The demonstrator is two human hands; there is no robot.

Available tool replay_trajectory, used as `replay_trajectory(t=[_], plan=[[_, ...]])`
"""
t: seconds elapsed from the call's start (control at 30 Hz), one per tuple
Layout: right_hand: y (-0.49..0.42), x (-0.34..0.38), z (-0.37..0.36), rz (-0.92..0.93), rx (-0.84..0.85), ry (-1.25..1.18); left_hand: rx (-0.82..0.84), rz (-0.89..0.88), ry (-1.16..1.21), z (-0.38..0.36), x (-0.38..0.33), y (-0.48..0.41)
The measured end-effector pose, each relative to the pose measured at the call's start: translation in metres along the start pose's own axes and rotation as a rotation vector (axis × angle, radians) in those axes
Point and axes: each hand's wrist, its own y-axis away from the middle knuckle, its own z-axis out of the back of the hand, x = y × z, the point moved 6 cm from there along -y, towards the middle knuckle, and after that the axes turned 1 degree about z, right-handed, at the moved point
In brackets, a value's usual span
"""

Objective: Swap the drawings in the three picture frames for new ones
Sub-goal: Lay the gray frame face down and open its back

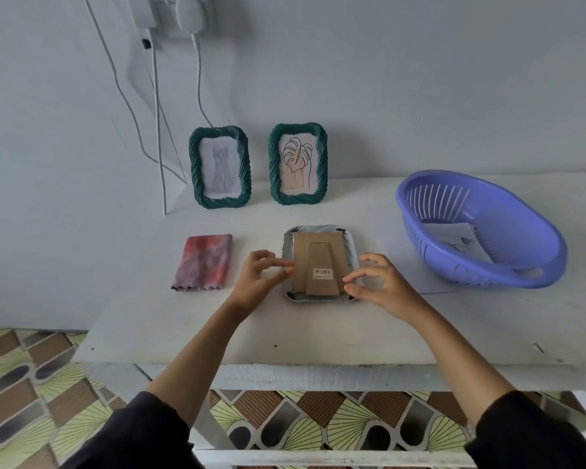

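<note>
Work on the frames looks like it is only at the start. Two green frames stand up at the back of the surface (318,326), side by side. The cat frame (245,164) on the left has a drawing of a cat in it. The leaf frame (274,164) next to it has a drawing of a big leaf. I cannot tell if these drawings are old or new.

The third frame (351,248) lies face down in the middle of the surface, right in front of me. Its brown back board (303,252) is on, with the little stand (322,265) folded flat. So I think its drawing is inside and has to come out. The papers (460,236) in the blue basket (487,279) on my right are likely the new drawings. A folded red cloth (205,262) lies on my left, apart from the frame.

Both my arms reach forward over the near edge of the surface, one on each side of the face-down frame. My left grip (261,272) is at the left edge of the back board, with the thumb and first finger close together. I cannot tell if they pinch the board or only touch it. My right grip (383,282) is at the right edge, near the bottom corner. Its fingers are spread apart and bent a little, and the tips touch the board. It holds nothing.
</note>
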Motion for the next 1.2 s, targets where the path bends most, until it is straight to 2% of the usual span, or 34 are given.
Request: replay_trajectory(t=[0.07, 0.17, 0.27, 0.43, 0.57, 0.77, 0.97, 1.2], plan=[[-0.016, 0.001, 0.009, -0.001, -0.054, -0.012, -0.127, 0.011, -0.087, 0.002, 0.002, -0.013], [-0.045, -0.003, 0.015, -0.021, -0.147, 0.08, -0.234, 0.071, -0.259, -0.002, 0.004, -0.032], [-0.064, -0.012, 0.012, -0.072, -0.168, 0.163, -0.283, 0.189, -0.394, -0.007, 0.007, -0.043], [-0.069, -0.02, 0.001, -0.091, -0.219, 0.241, -0.313, 0.262, -0.428, -0.01, 0.007, -0.047], [-0.066, -0.023, -0.001, -0.059, -0.285, 0.241, -0.323, 0.309, -0.377, -0.012, 0.003, -0.044], [-0.065, -0.023, -0.001, -0.022, -0.297, 0.263, -0.34, 0.349, -0.291, -0.015, -0.001, -0.041], [-0.064, -0.022, -0.001, -0.032, -0.285, 0.256, -0.35, 0.294, -0.202, -0.015, -0.015, -0.04], [-0.063, -0.021, -0.001, -0.048, -0.256, 0.257, -0.271, 0.267, -0.032, -0.017, -0.026, -0.04]])
